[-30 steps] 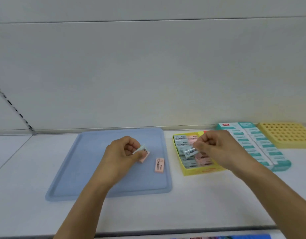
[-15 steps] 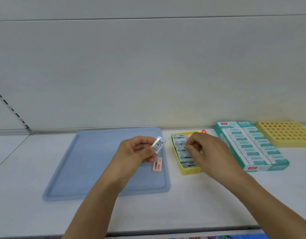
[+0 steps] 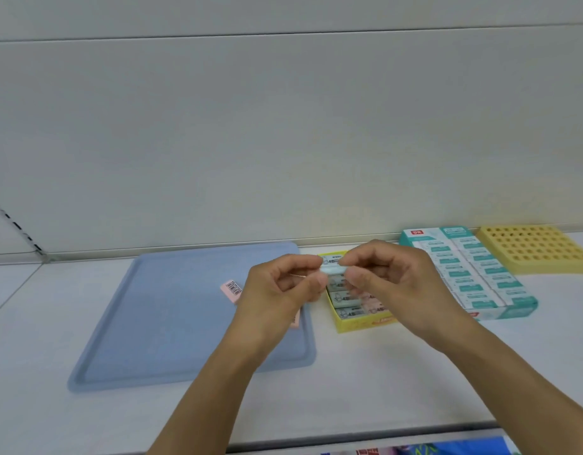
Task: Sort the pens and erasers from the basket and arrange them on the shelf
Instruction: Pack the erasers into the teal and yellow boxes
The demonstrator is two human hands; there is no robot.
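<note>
Both hands meet over the shelf: left hand (image 3: 285,285) and right hand (image 3: 387,279) each pinch an end of one pale green eraser (image 3: 332,269), held just above the far end of the yellow box (image 3: 365,323). Which hand bears the weight, I can't quite tell. Risk now: a loose handover drops it crookedly onto the packed rows. A pink eraser (image 3: 231,290) waits left of the left hand on the blue tray (image 3: 152,323).
</note>
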